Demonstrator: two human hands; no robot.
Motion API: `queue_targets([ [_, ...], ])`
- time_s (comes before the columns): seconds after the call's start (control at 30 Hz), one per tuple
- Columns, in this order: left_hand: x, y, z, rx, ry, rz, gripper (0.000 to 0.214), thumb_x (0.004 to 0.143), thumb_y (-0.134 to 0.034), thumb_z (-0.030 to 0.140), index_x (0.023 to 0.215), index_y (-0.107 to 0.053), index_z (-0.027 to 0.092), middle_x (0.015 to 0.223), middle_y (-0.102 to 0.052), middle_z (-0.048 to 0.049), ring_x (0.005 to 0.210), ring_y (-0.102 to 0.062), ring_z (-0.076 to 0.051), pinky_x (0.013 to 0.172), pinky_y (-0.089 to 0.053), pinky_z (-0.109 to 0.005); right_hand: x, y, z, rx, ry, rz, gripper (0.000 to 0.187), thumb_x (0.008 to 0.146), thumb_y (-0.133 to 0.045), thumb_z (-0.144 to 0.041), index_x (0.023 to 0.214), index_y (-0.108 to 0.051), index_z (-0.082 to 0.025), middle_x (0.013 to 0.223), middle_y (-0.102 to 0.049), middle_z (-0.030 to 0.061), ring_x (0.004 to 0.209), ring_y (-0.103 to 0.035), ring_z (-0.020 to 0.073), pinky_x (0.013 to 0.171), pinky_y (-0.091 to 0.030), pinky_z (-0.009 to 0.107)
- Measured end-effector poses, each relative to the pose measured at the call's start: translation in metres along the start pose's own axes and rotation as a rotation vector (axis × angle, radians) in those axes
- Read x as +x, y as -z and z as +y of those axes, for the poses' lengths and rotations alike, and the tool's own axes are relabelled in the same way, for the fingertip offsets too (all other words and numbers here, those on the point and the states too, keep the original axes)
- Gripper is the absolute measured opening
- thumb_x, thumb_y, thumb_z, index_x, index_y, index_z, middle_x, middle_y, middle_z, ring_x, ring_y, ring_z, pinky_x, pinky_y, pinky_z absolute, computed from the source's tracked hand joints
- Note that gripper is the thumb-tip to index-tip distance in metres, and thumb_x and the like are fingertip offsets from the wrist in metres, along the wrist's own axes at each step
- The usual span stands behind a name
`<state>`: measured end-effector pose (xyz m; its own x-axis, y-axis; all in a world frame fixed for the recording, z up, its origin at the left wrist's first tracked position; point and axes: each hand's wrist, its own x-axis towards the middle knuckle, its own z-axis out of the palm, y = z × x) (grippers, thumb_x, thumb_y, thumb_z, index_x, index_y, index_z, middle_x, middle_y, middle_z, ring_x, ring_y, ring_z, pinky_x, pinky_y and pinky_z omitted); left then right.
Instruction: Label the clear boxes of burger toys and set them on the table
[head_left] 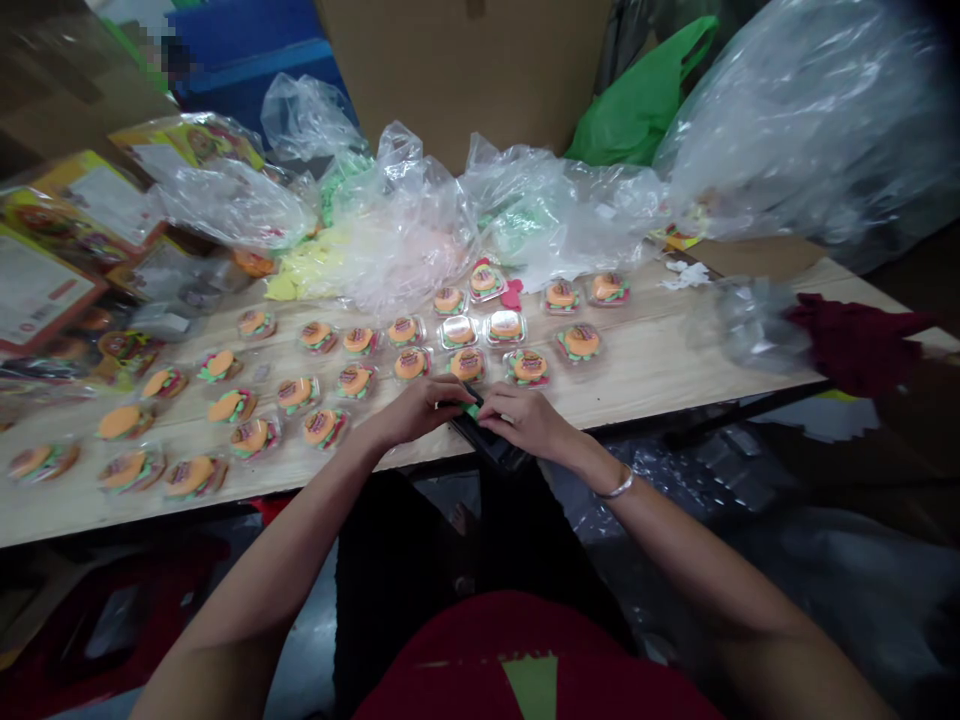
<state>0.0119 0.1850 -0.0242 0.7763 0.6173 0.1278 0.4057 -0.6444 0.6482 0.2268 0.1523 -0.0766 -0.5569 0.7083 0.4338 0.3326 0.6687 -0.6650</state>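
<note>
My left hand [421, 405] and my right hand [525, 418] meet at the near edge of a wooden table [660, 365]. Both have their fingers curled round a small green piece [471, 409] that rests over a dark flat tray [487, 440]. The fingers hide most of the piece. Just beyond my hands lie several burger-shaped sweets in clear plastic shells [469, 364], orange on top with green and red layers.
More packed burgers [191, 475] spread across the left of the table. Clear plastic bags [420, 220] of loose pieces line the far side, with a cardboard box [465, 70] and a green bag [637, 105] behind. Printed cartons [45, 285] stack at left. A dark red cloth [855, 340] lies at right.
</note>
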Motion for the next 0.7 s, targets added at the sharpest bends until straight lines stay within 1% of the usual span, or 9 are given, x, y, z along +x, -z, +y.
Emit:
queue_targets([
  [0.13, 0.001, 0.001, -0.004, -0.023, 0.011, -0.008, 0.021, 0.088, -0.054, 0.024, 0.101, -0.068, 0.016, 0.092, -0.068, -0.0106, 0.081, -0.063, -0.017, 0.071, -0.048, -0.028, 0.004, -0.002, 0.000, 0.023, -0.013, 0.034, 0.010, 0.088, -0.055, -0.017, 0.085, -0.064, -0.016, 0.085, -0.060, 0.0035, 0.080, -0.057, 0.0137, 0.071, -0.044, 0.025],
  [0.27, 0.001, 0.001, -0.006, -0.003, 0.003, 0.012, 0.019, 0.088, -0.053, 0.023, 0.100, -0.068, 0.018, 0.091, -0.068, -0.0095, 0.085, -0.061, -0.018, 0.077, -0.047, -0.031, 0.007, -0.005, 0.001, 0.024, 0.001, 0.078, 0.010, 0.088, -0.056, -0.017, 0.083, -0.065, -0.015, 0.082, -0.061, 0.0038, 0.078, -0.057, 0.0139, 0.070, -0.044, 0.025],
  [0.4, -0.002, -0.004, -0.001, -0.033, 0.025, 0.059, 0.020, 0.088, -0.052, 0.022, 0.101, -0.067, 0.019, 0.095, -0.066, -0.0097, 0.090, -0.059, -0.019, 0.081, -0.047, -0.034, 0.001, -0.005, 0.000, 0.025, 0.007, 0.065, 0.011, 0.088, -0.055, -0.016, 0.083, -0.064, -0.015, 0.082, -0.060, 0.0035, 0.076, -0.057, 0.0135, 0.068, -0.044, 0.025],
  [0.47, -0.006, -0.009, 0.001, -0.055, 0.034, 0.077, 0.022, 0.087, -0.055, 0.024, 0.105, -0.066, 0.021, 0.101, -0.063, -0.0103, 0.095, -0.058, -0.020, 0.085, -0.046, -0.035, -0.003, -0.004, -0.003, -0.003, -0.005, 0.056, 0.012, 0.089, -0.055, -0.016, 0.082, -0.064, -0.015, 0.083, -0.061, 0.0040, 0.076, -0.057, 0.0139, 0.068, -0.044, 0.025],
  [0.57, -0.013, -0.022, 0.004, -0.068, 0.073, 0.166, 0.025, 0.083, -0.063, 0.028, 0.107, -0.065, 0.022, 0.111, -0.059, -0.0105, 0.106, -0.055, -0.022, 0.093, -0.043, -0.038, -0.007, -0.003, -0.007, -0.073, -0.017, 0.044, 0.014, 0.089, -0.053, -0.015, 0.079, -0.063, -0.015, 0.081, -0.061, 0.0049, 0.076, -0.057, 0.0152, 0.068, -0.043, 0.026],
  [0.7, -0.018, -0.044, 0.005, -0.092, 0.169, 0.341, 0.021, 0.085, -0.060, 0.027, 0.104, -0.063, 0.022, 0.112, -0.056, -0.0096, 0.110, -0.052, -0.022, 0.096, -0.042, -0.039, -0.005, -0.003, -0.010, -0.119, -0.031, 0.019, 0.016, 0.090, -0.052, -0.016, 0.077, -0.062, -0.015, 0.079, -0.061, 0.0049, 0.074, -0.056, 0.0152, 0.066, -0.042, 0.026],
])
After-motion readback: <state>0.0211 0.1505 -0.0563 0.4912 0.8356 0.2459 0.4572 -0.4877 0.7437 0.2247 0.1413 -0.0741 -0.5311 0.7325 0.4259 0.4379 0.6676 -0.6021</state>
